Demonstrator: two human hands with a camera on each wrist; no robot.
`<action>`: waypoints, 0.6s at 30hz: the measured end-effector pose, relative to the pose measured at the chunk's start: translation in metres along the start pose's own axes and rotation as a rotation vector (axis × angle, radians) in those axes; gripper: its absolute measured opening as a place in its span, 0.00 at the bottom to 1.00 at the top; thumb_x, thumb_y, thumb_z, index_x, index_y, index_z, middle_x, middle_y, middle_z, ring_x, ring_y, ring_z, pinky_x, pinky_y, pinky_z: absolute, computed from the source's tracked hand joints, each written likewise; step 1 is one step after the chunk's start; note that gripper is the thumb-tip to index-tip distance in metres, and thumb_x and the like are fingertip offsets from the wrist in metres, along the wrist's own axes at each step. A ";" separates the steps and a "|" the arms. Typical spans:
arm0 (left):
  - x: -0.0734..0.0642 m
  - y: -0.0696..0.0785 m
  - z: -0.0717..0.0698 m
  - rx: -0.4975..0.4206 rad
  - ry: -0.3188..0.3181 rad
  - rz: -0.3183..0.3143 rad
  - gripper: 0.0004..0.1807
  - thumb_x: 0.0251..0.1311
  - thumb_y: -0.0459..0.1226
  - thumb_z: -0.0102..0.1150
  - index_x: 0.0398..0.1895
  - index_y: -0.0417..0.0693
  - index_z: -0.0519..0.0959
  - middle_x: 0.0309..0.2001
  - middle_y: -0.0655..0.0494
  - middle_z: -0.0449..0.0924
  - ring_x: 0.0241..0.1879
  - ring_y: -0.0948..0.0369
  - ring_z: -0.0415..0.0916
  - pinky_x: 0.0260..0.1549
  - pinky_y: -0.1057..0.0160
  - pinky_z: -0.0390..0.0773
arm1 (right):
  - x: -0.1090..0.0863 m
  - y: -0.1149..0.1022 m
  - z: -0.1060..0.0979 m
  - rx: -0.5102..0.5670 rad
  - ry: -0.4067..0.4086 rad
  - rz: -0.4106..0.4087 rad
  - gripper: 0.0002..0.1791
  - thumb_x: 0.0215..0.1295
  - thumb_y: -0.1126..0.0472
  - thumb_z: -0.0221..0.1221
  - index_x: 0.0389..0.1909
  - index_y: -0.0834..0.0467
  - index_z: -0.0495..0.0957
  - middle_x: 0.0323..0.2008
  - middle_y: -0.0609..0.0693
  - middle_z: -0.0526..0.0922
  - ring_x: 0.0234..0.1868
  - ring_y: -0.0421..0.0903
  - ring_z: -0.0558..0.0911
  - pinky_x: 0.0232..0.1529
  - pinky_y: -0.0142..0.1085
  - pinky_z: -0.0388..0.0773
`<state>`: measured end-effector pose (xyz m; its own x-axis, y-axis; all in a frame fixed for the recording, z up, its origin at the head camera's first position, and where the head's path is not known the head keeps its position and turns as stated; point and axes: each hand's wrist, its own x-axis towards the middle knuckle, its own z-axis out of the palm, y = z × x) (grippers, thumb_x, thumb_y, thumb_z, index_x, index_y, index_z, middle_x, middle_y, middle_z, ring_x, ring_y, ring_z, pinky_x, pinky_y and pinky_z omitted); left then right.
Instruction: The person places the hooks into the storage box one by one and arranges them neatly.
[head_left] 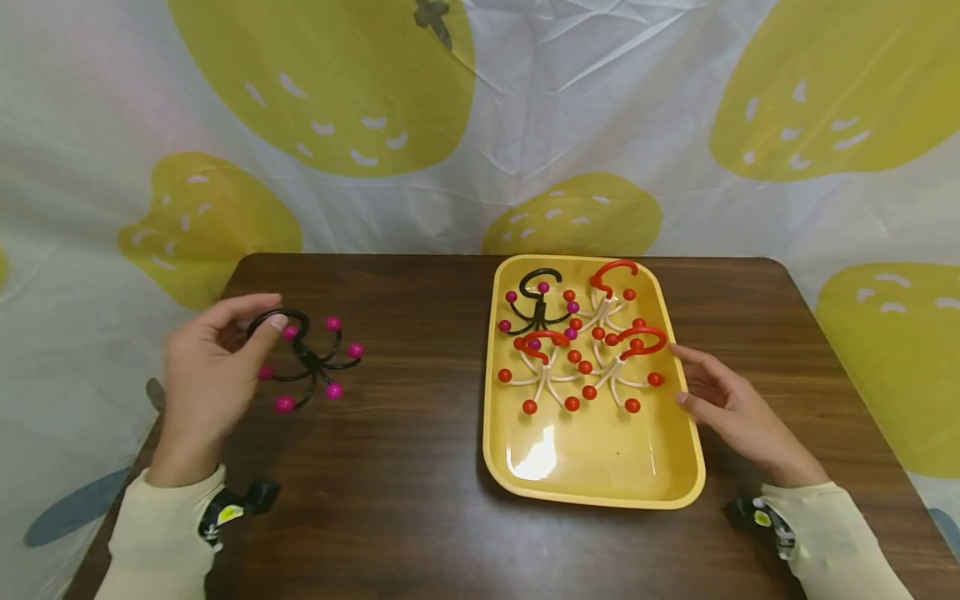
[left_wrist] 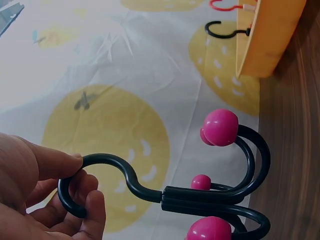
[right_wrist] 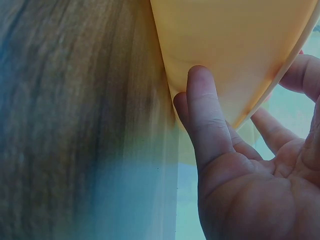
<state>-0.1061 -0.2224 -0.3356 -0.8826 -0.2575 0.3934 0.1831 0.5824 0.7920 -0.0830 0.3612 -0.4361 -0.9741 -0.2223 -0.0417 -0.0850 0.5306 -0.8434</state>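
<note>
A black hanger hook [head_left: 308, 360] with pink balls on its curved arms is in my left hand [head_left: 213, 367], above the left side of the table. In the left wrist view, thumb and fingers pinch the curl of this hook [left_wrist: 107, 159], while its ball-tipped arms point away. My right hand [head_left: 738, 417] is at the right side of a yellow tray [head_left: 592, 502], its fingers loosely extended. Fingertips lie along the tray's outer wall [right_wrist: 225, 45] in the right wrist view. Inside the tray lie another black hook [head_left: 540, 315] and three white hooks with red curls and balls [head_left: 546, 375].
The brown wooden table [head_left: 390, 467] carries the tray right of its middle. A white cloth with yellow fruit shapes [head_left: 360, 217] hangs behind the table's far edge. In the tray, the hooks crowd toward the far half.
</note>
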 end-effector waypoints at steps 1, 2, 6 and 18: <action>0.000 0.003 0.002 0.000 -0.007 0.008 0.13 0.67 0.37 0.72 0.53 0.50 0.90 0.39 0.83 0.83 0.35 0.75 0.79 0.34 0.77 0.72 | 0.000 0.000 0.000 0.001 0.000 0.001 0.37 0.77 0.62 0.61 0.83 0.54 0.59 0.67 0.68 0.75 0.54 0.27 0.81 0.48 0.28 0.85; 0.000 0.005 0.003 -0.007 -0.015 0.013 0.13 0.66 0.37 0.73 0.53 0.49 0.90 0.39 0.82 0.83 0.34 0.74 0.78 0.32 0.76 0.72 | 0.000 0.000 0.000 0.003 -0.001 0.003 0.37 0.78 0.62 0.61 0.83 0.54 0.58 0.67 0.68 0.75 0.54 0.27 0.81 0.48 0.28 0.85; -0.001 0.014 0.009 -0.030 -0.051 0.031 0.12 0.66 0.37 0.73 0.51 0.51 0.90 0.37 0.79 0.84 0.30 0.69 0.74 0.28 0.73 0.69 | 0.000 0.000 0.000 0.004 0.001 0.004 0.37 0.78 0.62 0.61 0.83 0.54 0.58 0.67 0.68 0.75 0.54 0.27 0.81 0.48 0.28 0.85; -0.005 0.036 0.026 -0.137 -0.159 0.132 0.11 0.66 0.34 0.73 0.51 0.49 0.90 0.39 0.70 0.89 0.28 0.68 0.74 0.26 0.72 0.69 | -0.001 0.001 0.001 0.014 0.006 -0.011 0.37 0.78 0.63 0.60 0.83 0.54 0.58 0.66 0.69 0.75 0.53 0.27 0.81 0.47 0.28 0.85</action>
<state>-0.1061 -0.1794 -0.3213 -0.9022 -0.0547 0.4279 0.3491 0.4900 0.7987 -0.0823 0.3609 -0.4376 -0.9742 -0.2237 -0.0292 -0.0931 0.5167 -0.8511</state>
